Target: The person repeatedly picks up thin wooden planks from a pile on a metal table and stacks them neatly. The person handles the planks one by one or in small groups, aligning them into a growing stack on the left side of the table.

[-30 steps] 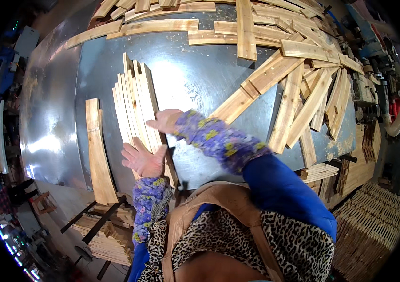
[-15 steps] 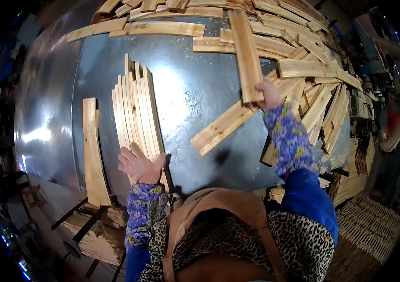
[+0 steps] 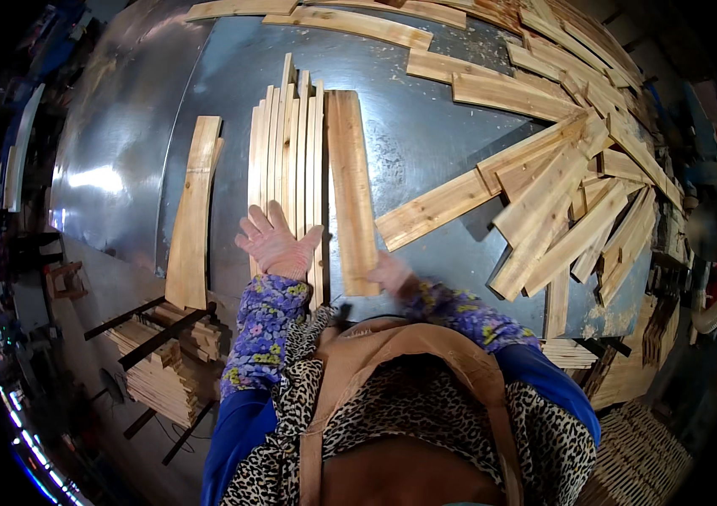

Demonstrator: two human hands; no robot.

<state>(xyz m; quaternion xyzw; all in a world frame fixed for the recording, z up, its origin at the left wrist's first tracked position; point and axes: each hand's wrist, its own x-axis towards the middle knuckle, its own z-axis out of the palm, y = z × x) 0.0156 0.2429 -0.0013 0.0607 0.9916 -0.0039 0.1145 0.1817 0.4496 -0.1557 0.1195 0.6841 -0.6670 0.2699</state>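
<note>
Two hands at the near edge of a grey metal table (image 3: 426, 143): the left hand (image 3: 276, 243) lies flat with fingers spread on the near ends of a row of narrow wooden slats (image 3: 287, 152) set side by side, clamped on nothing; the right hand (image 3: 390, 274), blurred, is at the near end of a wider wooden board (image 3: 351, 185) lying just to the right of the row and touching it, though whether the fingers close on the board cannot be told. Both forearms in flower-print sleeves, above a leopard-print garment and a tan apron. To the left of the row, apart from it, one curved plank (image 3: 191, 215) lies lengthwise on the table. Below the table's left edge, a stack of cut wood (image 3: 160, 371). Farther right, a fan-shaped heap of loose boards (image 3: 561, 211) overlapping one another. At the far edge, several long boards (image 3: 358, 24) lying crosswise
</note>
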